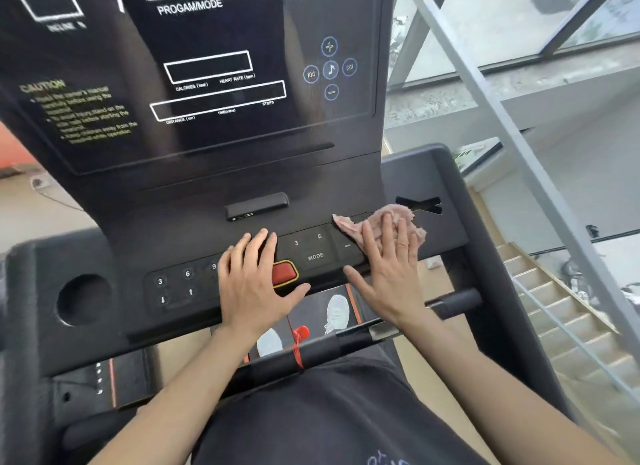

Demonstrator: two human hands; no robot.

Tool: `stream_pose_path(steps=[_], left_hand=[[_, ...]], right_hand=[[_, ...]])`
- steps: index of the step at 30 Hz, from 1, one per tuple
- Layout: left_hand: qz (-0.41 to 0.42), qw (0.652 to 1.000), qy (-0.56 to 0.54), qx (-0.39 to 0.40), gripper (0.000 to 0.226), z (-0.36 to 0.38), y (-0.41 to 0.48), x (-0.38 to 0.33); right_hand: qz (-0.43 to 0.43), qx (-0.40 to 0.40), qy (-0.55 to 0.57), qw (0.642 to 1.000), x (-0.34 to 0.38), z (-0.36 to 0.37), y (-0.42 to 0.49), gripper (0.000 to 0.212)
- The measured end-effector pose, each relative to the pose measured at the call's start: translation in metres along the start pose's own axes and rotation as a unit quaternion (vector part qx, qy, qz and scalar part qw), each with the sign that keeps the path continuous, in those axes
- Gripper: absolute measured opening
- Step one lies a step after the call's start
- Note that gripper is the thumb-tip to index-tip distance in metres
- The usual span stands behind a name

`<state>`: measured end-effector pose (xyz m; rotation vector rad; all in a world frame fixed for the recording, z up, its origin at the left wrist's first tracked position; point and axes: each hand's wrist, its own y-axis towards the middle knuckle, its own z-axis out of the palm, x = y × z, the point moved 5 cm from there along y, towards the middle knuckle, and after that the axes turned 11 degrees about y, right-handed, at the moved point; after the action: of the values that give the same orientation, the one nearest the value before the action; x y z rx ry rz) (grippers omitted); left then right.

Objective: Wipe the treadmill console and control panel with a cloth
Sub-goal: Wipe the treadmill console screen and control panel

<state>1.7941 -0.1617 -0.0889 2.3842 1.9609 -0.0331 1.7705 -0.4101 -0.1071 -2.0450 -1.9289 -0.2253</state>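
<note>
Cloth (379, 218) under flat right fingers (401, 234)

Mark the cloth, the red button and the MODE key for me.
cloth (349, 226): head view, uncovered left corner.
red button (284, 273): head view, top face.
MODE key (315, 256): head view, its label.

Pink fuzzy cloth (348, 225) sits crumpled on the black control panel (315, 248), up and to the right of the red stop button (284, 273). The glossy dark console (207, 31) rises tilted behind that button, its displays unlit.
</note>
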Motion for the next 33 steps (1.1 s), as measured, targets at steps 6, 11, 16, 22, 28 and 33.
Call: stream_pose_path(steps=[6,11,16,22,28,33], left_hand=[[0.026,1.0,0.006,0.005,0.097,-0.003,0.002,0.007],[0.06,0.998,-0.012,0.014,0.092,-0.002,-0.003,0.019],[0.025,0.998,-0.051,-0.019,0.088,-0.007,-0.024,0.042],[-0.057,0.988,-0.081,-0.118,0.078,-0.02,-0.071,0.088],[-0.259,0.96,-0.082,-0.059,0.11,-0.002,-0.111,0.161],[-0.272,0.957,-0.092,-0.037,0.108,0.007,-0.114,0.171]], right_hand=[[-0.018,0.009,0.007,1.0,0.032,0.012,-0.008,0.085],[-0.108,0.035,0.034,0.993,0.077,0.02,-0.002,0.08],[-0.181,0.042,0.053,0.981,0.11,0.03,-0.012,0.077],[-0.242,0.037,0.045,0.969,0.107,0.03,-0.026,0.071],[-0.151,0.025,0.042,0.987,0.13,0.04,-0.025,0.071],[-0.142,0.038,-0.004,0.989,0.155,0.047,-0.019,0.077]])
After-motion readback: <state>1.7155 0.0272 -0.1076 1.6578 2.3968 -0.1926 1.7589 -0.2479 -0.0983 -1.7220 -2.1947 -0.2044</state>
